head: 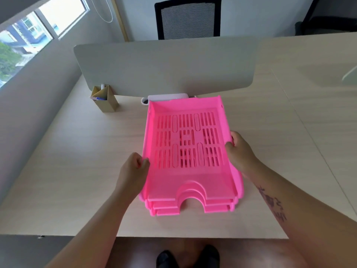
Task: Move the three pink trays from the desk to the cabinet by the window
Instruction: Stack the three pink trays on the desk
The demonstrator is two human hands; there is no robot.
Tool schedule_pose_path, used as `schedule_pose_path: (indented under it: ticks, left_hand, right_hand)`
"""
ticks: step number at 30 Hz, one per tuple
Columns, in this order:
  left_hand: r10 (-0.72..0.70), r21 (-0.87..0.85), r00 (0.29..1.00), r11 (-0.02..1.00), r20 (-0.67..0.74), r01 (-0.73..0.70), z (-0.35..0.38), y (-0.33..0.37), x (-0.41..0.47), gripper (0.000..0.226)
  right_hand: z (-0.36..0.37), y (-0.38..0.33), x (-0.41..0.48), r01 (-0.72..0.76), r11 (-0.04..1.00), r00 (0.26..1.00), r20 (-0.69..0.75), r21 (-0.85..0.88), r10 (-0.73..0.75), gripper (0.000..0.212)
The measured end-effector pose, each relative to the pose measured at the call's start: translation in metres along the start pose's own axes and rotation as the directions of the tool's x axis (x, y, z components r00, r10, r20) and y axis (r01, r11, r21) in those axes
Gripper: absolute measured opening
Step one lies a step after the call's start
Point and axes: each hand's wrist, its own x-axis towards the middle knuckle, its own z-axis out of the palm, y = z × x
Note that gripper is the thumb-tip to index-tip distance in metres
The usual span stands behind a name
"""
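Observation:
Three pink slotted trays (pixel 188 144) are nested in one stack over the light wooden desk (pixel 77 171), in the middle of the head view. The stack's near end shows three stepped front edges with an arched cut-out. My left hand (pixel 133 171) grips the stack's left rim, thumb curled over the edge. On the opposite side, my right hand (pixel 241 151) grips the right rim. The stack tilts slightly, its far end near the divider. The cabinet is not in view.
A grey divider panel (pixel 164 68) stands across the desk behind the trays. A cardboard pen holder (pixel 105 98) sits at its left end, a white object (pixel 166 97) just behind the trays. A black mesh chair (pixel 188 18) is beyond; a window (pixel 29 37) is upper left.

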Motion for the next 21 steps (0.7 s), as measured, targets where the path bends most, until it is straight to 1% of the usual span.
schedule_pose_path:
  ticks: [4, 7, 11, 16, 17, 19, 21]
  left_hand:
    - [-0.025, -0.041, 0.999, 0.999, 0.037, 0.026, 0.0, -0.001, 0.002, 0.025]
    - [-0.036, -0.09, 0.998, 0.995, 0.057, 0.041, 0.005, -0.001, 0.005, 0.026]
    - [-0.059, -0.167, 0.998, 0.984, 0.034, 0.064, 0.007, -0.001, 0.007, 0.032]
    - [-0.082, -0.208, 0.994, 0.973, 0.074, 0.096, 0.007, 0.003, 0.007, 0.029]
    - [-0.089, -0.258, 0.991, 0.96, 0.096, 0.111, 0.007, 0.005, 0.006, 0.03]
    - [-0.109, -0.404, 0.98, 0.899, 0.164, 0.168, 0.005, 0.001, 0.0, 0.036]
    - [-0.097, -0.506, 0.965, 0.836, 0.244, 0.212, 0.005, -0.011, -0.012, 0.049]
  right_hand:
    - [0.006, 0.0, -0.003, 0.015, 0.999, 1.0, -0.008, -0.05, -0.016, 0.046]
    - [0.003, -0.003, 0.001, -0.018, 0.996, 1.0, 0.001, -0.086, 0.018, 0.05]
    - [0.002, -0.001, 0.017, -0.058, 0.997, 0.996, 0.066, -0.051, 0.061, 0.051]
    - [0.008, 0.007, 0.021, -0.084, 0.996, 0.993, 0.09, 0.027, 0.081, 0.052]
    - [0.007, 0.006, 0.02, -0.086, 0.995, 0.993, 0.087, 0.051, 0.081, 0.052]
    - [0.006, 0.006, 0.015, -0.094, 0.987, 0.992, 0.091, 0.13, 0.082, 0.052]
    - [0.003, 0.01, 0.003, -0.118, 0.976, 0.989, 0.106, 0.184, 0.1, 0.053]
